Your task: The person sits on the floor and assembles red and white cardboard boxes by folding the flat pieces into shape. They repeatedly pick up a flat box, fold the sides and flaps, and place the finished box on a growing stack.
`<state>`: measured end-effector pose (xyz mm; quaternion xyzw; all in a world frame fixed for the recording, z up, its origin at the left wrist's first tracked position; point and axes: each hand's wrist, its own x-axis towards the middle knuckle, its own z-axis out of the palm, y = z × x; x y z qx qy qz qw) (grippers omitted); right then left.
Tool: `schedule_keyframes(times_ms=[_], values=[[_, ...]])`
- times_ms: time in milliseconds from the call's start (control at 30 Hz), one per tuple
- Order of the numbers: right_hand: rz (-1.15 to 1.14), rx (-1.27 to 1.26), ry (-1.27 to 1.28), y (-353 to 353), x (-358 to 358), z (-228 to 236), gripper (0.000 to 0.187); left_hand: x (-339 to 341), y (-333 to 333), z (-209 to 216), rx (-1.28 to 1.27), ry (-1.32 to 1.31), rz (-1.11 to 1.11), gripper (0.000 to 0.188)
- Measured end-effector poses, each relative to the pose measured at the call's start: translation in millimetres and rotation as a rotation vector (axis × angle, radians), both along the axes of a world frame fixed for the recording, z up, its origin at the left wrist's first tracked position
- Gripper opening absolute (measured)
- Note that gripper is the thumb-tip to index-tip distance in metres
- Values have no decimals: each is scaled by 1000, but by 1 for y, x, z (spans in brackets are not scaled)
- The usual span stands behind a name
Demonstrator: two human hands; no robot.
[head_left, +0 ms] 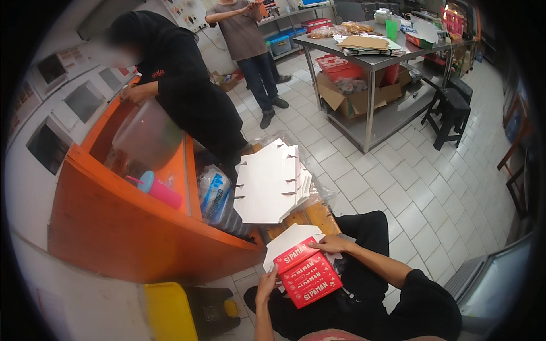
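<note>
A red and white cardboard box blank [291,257] lies over my lap, with its white inner flap raised at the far side. Below it, nearer to me, several red printed panels [311,284] overlap like a stack of flat boxes. At the left edge my left hand [266,285] grips the blank. My right hand [333,244] pinches its upper right corner, thumb on the red face and the other fingers partly hidden. Just beyond, a pile of flat white box blanks [266,184] with slotted edges rests on a wooden bench [310,219], over clear plastic.
An orange counter [131,227] stands at left, holding a pink tumbler [165,193] and a clear tub [148,133]. A person in black [187,79] leans over it; another person [244,40] stands behind. A steel table [364,57], black stools [449,111] and a yellow bin [170,312] are around.
</note>
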<state>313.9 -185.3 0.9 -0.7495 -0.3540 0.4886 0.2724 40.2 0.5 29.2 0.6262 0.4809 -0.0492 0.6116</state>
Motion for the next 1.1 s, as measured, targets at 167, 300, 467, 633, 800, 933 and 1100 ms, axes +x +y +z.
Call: schedule_keyframes(times_ms=[167, 300, 467, 633, 800, 933, 1100], values=[[49, -86, -72, 6, 1, -2, 102, 7, -1, 2, 13, -45, -38, 77], [139, -37, -74, 5, 5, -1, 102, -1, -3, 11, -50, -104, -95, 70], [253, -105, 83, 6, 17, 10, 96, -15, 4, 2, -181, -133, -129, 63], [186, -3, 321, 1, 27, -11, 70, -15, 11, -8, -253, -149, -90, 52], [210, 95, 493, -7, 27, -3, 41, -28, 24, -28, -385, -256, -82, 29], [175, 82, 542, -10, 27, 2, 35, -18, 21, -19, -412, -249, -71, 30], [132, 42, 586, -12, 21, 13, 32, -20, 17, -8, -388, -238, -56, 33]])
